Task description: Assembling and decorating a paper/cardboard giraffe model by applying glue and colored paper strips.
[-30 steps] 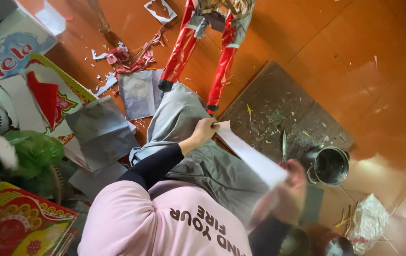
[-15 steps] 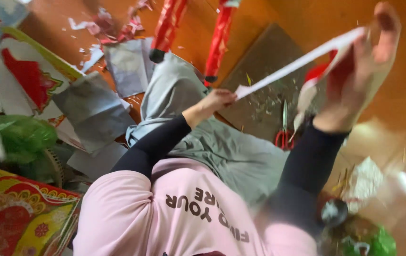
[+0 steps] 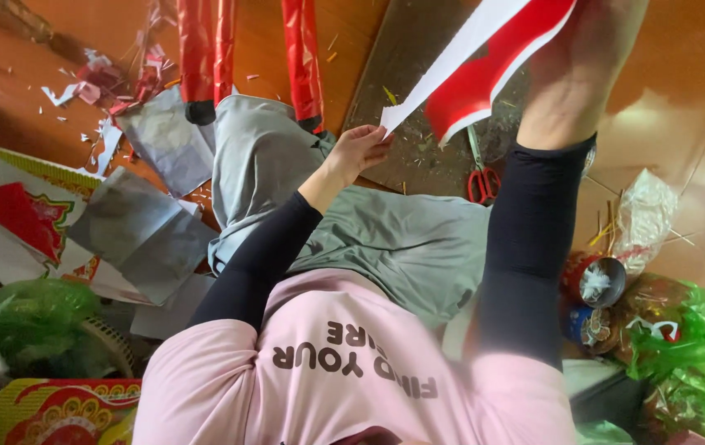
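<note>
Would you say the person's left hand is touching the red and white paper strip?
Touching. The head view shows the left hand with its fingertips pinching the white pointed end of the red and white paper strip, no gap visible between them.

A polished wooden floor (image 3: 682,99) carried everything. A dark board (image 3: 418,74) lay on it, with red-handled scissors (image 3: 481,173) at its edge. Grey paper sheets (image 3: 150,227) and small paper scraps (image 3: 93,86) were strewn to one side, near red foil-wrapped rolls (image 3: 204,49). A small tin (image 3: 595,282), a clear plastic wrapper (image 3: 642,216) and green plastic bags (image 3: 682,346) sat opposite.
</note>
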